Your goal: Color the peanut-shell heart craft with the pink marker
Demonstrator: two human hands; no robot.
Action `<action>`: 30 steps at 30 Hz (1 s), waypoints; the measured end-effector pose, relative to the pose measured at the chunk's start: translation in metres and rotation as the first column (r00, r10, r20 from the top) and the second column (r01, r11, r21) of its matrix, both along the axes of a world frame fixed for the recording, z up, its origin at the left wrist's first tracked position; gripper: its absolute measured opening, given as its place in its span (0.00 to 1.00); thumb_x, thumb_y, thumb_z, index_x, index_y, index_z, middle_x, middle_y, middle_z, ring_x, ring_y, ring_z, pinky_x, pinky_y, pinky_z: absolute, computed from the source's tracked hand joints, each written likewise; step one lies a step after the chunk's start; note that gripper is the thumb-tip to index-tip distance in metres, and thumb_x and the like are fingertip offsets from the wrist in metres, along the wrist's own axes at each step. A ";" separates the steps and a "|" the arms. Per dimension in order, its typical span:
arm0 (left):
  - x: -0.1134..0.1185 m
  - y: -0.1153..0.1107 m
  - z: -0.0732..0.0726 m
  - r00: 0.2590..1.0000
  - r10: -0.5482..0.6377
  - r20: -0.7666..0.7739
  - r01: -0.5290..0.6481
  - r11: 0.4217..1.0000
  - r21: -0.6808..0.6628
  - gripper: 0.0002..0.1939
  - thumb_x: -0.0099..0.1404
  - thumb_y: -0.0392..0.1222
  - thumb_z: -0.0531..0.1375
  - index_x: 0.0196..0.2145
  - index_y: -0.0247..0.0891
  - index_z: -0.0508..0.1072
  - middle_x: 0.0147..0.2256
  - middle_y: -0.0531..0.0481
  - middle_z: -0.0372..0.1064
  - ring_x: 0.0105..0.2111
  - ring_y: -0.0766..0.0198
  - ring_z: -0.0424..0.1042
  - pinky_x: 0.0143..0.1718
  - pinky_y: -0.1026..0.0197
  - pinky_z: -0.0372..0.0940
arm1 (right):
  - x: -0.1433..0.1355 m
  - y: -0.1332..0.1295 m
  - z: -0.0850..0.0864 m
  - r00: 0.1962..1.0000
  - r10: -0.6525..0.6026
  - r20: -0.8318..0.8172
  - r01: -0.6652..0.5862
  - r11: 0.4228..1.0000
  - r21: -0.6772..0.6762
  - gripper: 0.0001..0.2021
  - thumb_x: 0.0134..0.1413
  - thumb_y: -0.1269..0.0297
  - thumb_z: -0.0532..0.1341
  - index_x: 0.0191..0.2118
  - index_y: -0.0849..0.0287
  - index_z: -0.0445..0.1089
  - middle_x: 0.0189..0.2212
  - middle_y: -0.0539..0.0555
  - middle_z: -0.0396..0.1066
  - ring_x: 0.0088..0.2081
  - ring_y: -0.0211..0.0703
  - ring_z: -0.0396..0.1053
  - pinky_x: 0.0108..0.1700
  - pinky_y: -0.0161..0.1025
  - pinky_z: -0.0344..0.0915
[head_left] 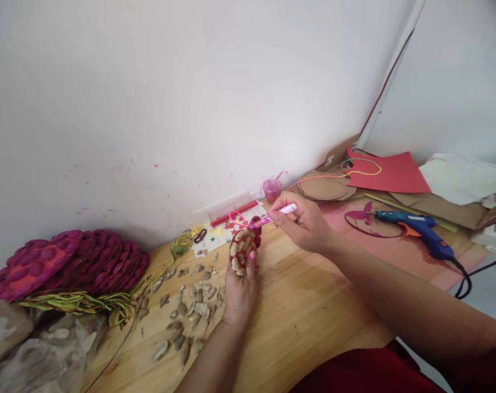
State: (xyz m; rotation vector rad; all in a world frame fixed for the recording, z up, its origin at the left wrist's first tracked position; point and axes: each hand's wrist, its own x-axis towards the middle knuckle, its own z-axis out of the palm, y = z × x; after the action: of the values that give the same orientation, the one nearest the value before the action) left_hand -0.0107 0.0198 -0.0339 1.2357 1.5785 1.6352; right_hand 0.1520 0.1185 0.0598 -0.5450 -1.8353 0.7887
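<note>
My left hand (pixel 242 292) is closed around a disc covered in peanut shells (pixel 240 248), held upright above the table. Most of its facing side is bare tan shell, while the upper right edge is dark pink. A bright pink string loop (pixel 236 219) rises from its top. In my right hand (pixel 303 222) a paintbrush with a white, pink-smeared handle (pixel 288 209) is pinched, its tip at the disc's painted edge. Behind the hands stands a small clear cup of pink paint (pixel 272 191).
Loose peanut shells (pixel 190 305) scatter across the wooden table (pixel 293 327). Painted pink discs (pixel 88 256) with yellow-green strings (pixel 80 301) are stacked left. A blue glue gun (pixel 424 229), red paper (pixel 395 173) and cardboard ovals (pixel 325 186) lie right. The white wall (pixel 170 109) borders the back.
</note>
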 end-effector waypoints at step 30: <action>0.004 -0.001 0.005 0.999 -0.002 0.054 0.003 1.000 -0.016 0.28 0.68 0.59 0.62 0.56 0.37 0.72 0.52 0.35 0.77 0.52 0.48 0.77 0.54 0.48 0.72 | 0.005 0.001 0.002 0.998 -0.063 0.012 0.064 0.994 -0.090 0.14 0.65 0.50 0.62 0.36 0.56 0.68 0.25 0.49 0.68 0.26 0.38 0.63 0.28 0.37 0.57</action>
State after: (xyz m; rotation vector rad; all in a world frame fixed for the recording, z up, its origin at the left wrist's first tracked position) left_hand -0.0071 0.0191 -0.0290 1.1744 1.5538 1.6377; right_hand 0.1567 0.1196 0.0620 -0.6624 -1.7882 0.8300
